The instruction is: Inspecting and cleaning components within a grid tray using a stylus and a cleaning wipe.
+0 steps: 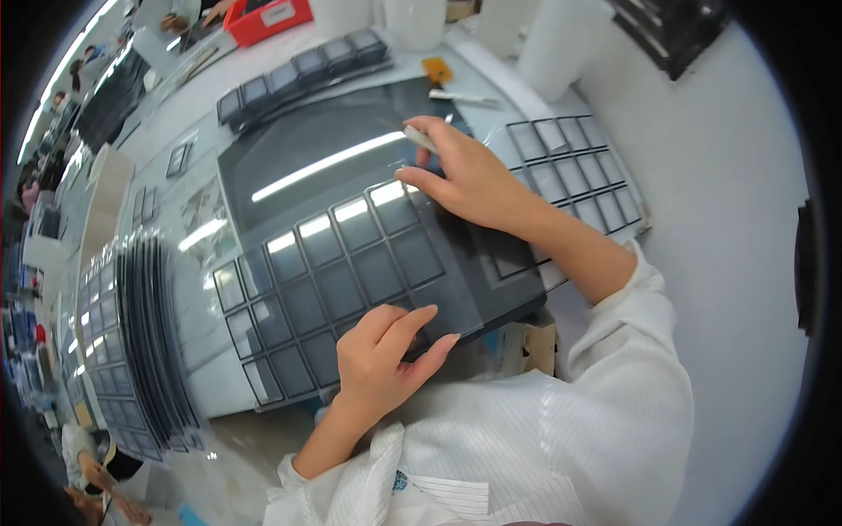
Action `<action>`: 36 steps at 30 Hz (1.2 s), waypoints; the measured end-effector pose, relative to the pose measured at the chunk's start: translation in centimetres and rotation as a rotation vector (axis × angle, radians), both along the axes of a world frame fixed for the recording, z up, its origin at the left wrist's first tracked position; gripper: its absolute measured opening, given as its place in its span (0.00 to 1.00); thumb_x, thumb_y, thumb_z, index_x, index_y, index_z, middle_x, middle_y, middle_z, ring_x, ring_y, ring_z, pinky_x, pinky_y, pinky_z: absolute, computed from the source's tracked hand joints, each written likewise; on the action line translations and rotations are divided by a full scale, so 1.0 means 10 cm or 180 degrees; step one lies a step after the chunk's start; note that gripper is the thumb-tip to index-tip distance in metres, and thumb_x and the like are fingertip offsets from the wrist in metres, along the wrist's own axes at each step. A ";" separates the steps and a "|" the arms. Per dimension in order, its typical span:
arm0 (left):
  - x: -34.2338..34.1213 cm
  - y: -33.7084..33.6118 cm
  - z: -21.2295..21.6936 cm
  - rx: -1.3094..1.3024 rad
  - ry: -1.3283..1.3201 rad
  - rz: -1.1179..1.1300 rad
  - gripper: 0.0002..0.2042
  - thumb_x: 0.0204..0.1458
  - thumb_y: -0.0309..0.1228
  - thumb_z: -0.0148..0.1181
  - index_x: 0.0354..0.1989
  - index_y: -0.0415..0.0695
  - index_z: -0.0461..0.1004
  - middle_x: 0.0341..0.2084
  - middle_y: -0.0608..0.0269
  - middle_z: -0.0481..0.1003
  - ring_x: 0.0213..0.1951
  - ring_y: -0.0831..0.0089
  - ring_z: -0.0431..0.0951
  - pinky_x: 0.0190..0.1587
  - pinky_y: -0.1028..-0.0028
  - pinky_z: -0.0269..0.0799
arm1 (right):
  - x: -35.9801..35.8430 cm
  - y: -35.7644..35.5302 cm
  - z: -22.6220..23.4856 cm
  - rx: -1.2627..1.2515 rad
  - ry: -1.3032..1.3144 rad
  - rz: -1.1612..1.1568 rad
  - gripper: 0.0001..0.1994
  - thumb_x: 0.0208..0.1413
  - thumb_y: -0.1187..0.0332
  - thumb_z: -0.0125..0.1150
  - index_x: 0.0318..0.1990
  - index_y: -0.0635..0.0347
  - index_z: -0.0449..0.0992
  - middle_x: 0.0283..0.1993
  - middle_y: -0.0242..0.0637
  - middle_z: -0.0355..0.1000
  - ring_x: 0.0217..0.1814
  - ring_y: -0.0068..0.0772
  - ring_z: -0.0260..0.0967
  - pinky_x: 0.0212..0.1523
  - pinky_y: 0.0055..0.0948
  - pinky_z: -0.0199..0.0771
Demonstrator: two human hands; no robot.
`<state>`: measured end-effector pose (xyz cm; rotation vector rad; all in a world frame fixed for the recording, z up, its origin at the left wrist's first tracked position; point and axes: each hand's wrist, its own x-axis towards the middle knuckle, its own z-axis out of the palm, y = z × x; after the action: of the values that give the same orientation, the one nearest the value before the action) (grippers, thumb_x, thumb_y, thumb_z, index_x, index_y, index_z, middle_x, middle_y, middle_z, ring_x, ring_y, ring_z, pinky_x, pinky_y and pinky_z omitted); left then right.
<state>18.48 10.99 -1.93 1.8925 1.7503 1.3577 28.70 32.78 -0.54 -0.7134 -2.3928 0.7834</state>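
Observation:
My right hand (465, 175) is closed round a slim whitish stick-like tool (421, 138), held over a dark glossy mat (298, 149). The tool's exact kind is hard to make out. Below it lies a sheet of dark-framed rectangular panes (338, 289), shiny with light reflections and set out in rows. My left hand (381, 359) is by the near edge of that sheet, thumb and fingers apart, with nothing between them. Whether its fingertips touch the sheet, I cannot tell.
A stack of framed panes (303, 70) lies behind the mat, near a red bin (267, 19). Another pane grid (579, 175) is at the right. An orange piece (436, 70) and a white tool (465, 98) lie behind. Many sheets (140, 342) stand at the left; another person sits lower left.

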 end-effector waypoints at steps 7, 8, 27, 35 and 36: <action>0.02 -0.02 0.04 0.0154 -0.0154 -0.0143 0.11 0.39 0.28 0.70 0.33 0.41 0.79 0.17 0.65 0.68 0.17 0.76 0.66 0.19 0.78 0.61 | -0.07 0.18 -0.15 0.1398 -0.0496 -0.0017 0.21 0.57 0.62 0.56 0.56 0.61 0.66 0.58 0.43 0.65 0.62 0.46 0.57 0.62 0.40 0.54; 0.01 -0.03 0.05 0.0170 -0.0104 -0.0120 0.10 0.41 0.28 0.70 0.32 0.42 0.78 0.17 0.65 0.67 0.17 0.76 0.67 0.19 0.78 0.62 | -0.10 0.19 -0.16 0.1263 -0.0536 0.0130 0.20 0.58 0.62 0.55 0.55 0.60 0.67 0.58 0.43 0.65 0.62 0.45 0.57 0.62 0.40 0.54; -0.12 -0.09 -0.11 0.0302 -0.0133 -0.0355 0.08 0.50 0.34 0.61 0.27 0.42 0.77 0.21 0.61 0.71 0.24 0.64 0.74 0.28 0.69 0.69 | -0.25 0.18 0.12 0.1694 -0.0716 0.0225 0.09 0.58 0.67 0.51 0.41 0.62 0.72 0.42 0.43 0.72 0.47 0.48 0.67 0.49 0.40 0.66; -0.13 -0.08 -0.14 0.0350 -0.0180 -0.0298 0.08 0.50 0.34 0.61 0.26 0.42 0.77 0.20 0.61 0.71 0.23 0.63 0.73 0.27 0.68 0.68 | -0.15 -0.22 0.20 0.2215 -0.0548 0.0501 0.11 0.49 0.80 0.53 0.42 0.61 0.70 0.45 0.43 0.70 0.50 0.49 0.65 0.51 0.41 0.65; -0.12 -0.09 -0.13 0.0361 -0.0178 -0.0275 0.08 0.50 0.34 0.61 0.26 0.42 0.76 0.20 0.61 0.71 0.23 0.63 0.73 0.27 0.68 0.68 | -0.16 -0.32 0.22 0.2224 -0.0554 0.0462 0.11 0.49 0.80 0.53 0.42 0.61 0.70 0.45 0.43 0.70 0.50 0.49 0.65 0.51 0.41 0.65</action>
<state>17.32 10.10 -3.26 1.9436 1.5776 1.4917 27.10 29.62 1.67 -0.3266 -2.6424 -0.0978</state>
